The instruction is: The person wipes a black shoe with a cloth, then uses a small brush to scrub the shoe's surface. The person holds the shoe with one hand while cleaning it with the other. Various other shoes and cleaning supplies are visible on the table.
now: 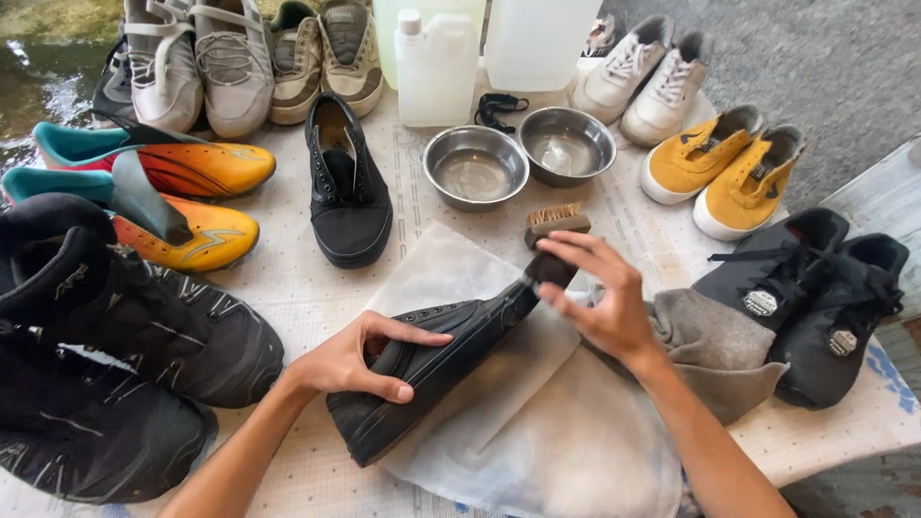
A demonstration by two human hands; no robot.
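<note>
A black low sneaker point(432, 369) lies on its side on a white cloth point(537, 432) in front of me. My left hand point(360, 357) grips it around the heel and ankle opening. My right hand point(600, 293) holds a wooden brush point(554, 235) with tan bristles, its head just past the sneaker's toe. The matching black sneaker point(347, 187) stands alone on the table behind.
Two steel bowls point(475, 165) point(568, 144) sit behind the brush, with white plastic jugs point(436, 67) beyond. Yellow sneakers point(724, 168), white sneakers point(638, 82), black high-tops point(811, 297), orange boots point(182, 197), big black shoes point(106, 345) ring the table. A grey rag point(710, 345) lies right.
</note>
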